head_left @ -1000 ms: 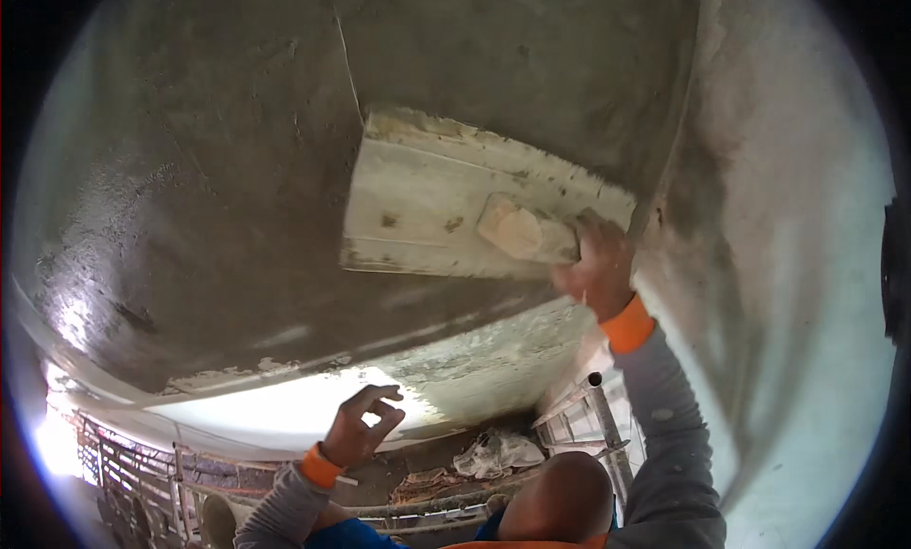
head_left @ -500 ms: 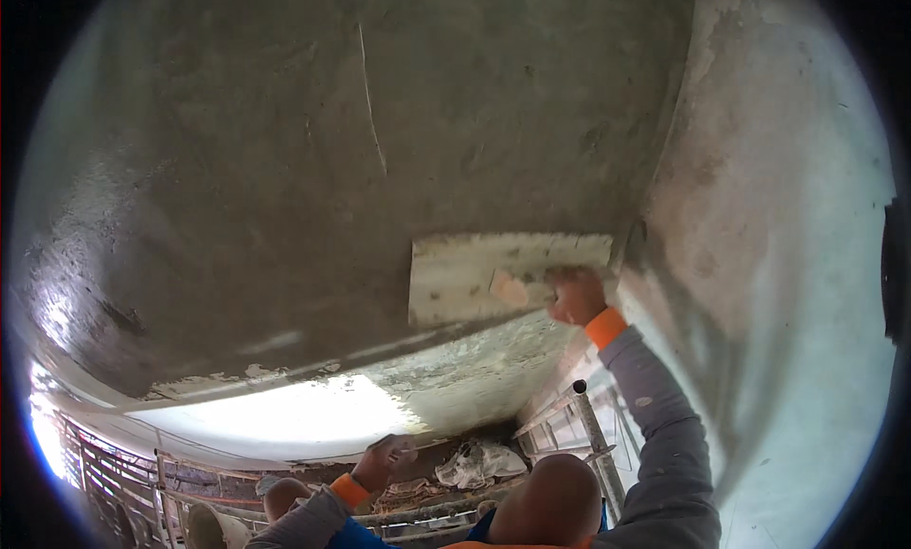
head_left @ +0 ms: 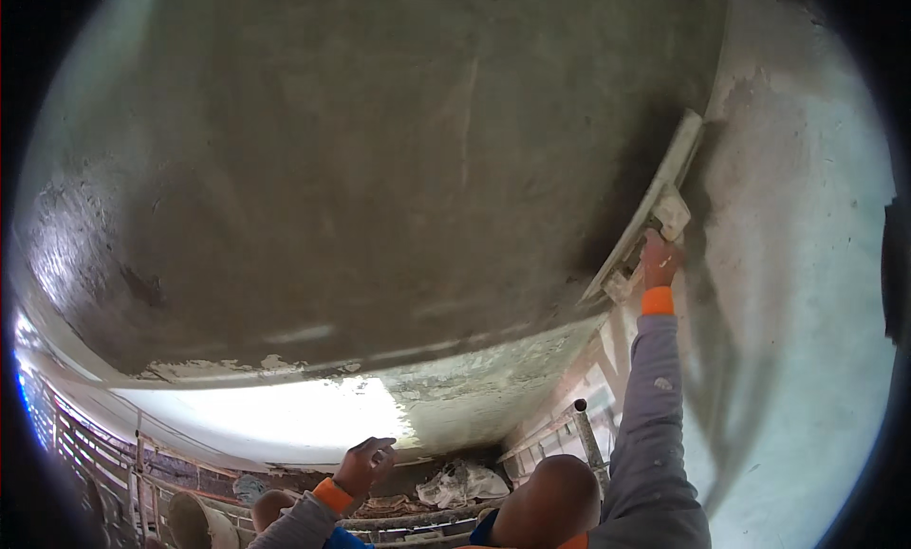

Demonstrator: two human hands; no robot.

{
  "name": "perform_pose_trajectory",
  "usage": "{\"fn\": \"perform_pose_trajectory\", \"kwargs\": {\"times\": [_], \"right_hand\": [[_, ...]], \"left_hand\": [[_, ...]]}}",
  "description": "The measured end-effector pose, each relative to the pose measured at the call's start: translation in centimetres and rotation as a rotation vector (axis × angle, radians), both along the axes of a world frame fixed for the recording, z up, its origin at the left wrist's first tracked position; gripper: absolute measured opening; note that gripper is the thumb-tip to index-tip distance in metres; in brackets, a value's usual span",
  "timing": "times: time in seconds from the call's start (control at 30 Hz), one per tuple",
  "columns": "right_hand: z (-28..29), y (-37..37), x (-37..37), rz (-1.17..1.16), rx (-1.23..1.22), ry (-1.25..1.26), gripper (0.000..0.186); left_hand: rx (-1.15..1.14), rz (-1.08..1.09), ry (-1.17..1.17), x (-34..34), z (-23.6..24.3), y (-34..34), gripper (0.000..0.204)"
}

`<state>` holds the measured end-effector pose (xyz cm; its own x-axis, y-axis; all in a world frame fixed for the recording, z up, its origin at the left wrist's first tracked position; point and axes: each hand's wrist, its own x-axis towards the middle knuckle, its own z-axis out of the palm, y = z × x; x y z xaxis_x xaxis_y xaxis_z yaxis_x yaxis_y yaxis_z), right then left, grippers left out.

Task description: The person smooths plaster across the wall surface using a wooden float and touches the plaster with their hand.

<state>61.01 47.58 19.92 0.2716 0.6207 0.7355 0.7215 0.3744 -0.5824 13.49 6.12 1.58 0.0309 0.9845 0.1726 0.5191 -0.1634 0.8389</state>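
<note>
My right hand [head_left: 660, 260] is closed round the handle of a long, pale plastering float [head_left: 655, 200]. The float is turned on edge and tilted, with one long edge along the right end of the grey plastered wall [head_left: 380, 188], at the corner with the paler side wall [head_left: 778, 236]. Part of the handle is hidden behind my fingers. My left hand [head_left: 365, 465] hangs low, left of centre, away from the wall. Its fingers are loosely bent and apart, with nothing visible in them.
Beneath the plaster's ragged lower edge runs a lighter strip [head_left: 474, 388], brightly lit on the left. Lower down are a whitish sack [head_left: 462, 484], a metal pole frame [head_left: 586, 430] at right, and a bucket [head_left: 195, 522] and slatted railing [head_left: 90, 454] at left.
My right hand has moved right and up, turning the float from flat and level on the wall to steeply tilted on edge at the corner. My left hand has shifted slightly left.
</note>
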Motion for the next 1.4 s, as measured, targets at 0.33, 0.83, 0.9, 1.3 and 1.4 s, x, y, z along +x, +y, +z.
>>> {"fn": "perform_pose_trajectory", "kwargs": {"times": [0.33, 0.83, 0.9, 1.3, 1.4], "right_hand": [[4.2, -12.8, -24.6, 0.533, 0.410, -0.582, 0.036], [16.6, -8.6, -7.8, 0.188, 0.128, 0.202, 0.035], [20.5, -5.1, -4.4, -0.090, 0.612, -0.106, 0.027], [28.8, -0.7, 1.0, 0.238, 0.256, 0.198, 0.019], [28.2, -3.0, -5.2, 0.086, 0.401, -0.508, 0.009]], "left_hand": [[0.165, -0.173, 0.099, -2.6, -0.6, -0.8, 0.024], [0.125, -0.108, 0.155, -1.8, -1.6, 3.2, 0.033], [0.033, -0.085, 0.163, -2.1, -1.7, 3.0, 0.034], [0.007, -0.141, 0.026, -1.8, 0.4, 1.8, 0.031], [0.051, -0.172, 0.091, -1.2, 0.2, 2.9, 0.030]]}}
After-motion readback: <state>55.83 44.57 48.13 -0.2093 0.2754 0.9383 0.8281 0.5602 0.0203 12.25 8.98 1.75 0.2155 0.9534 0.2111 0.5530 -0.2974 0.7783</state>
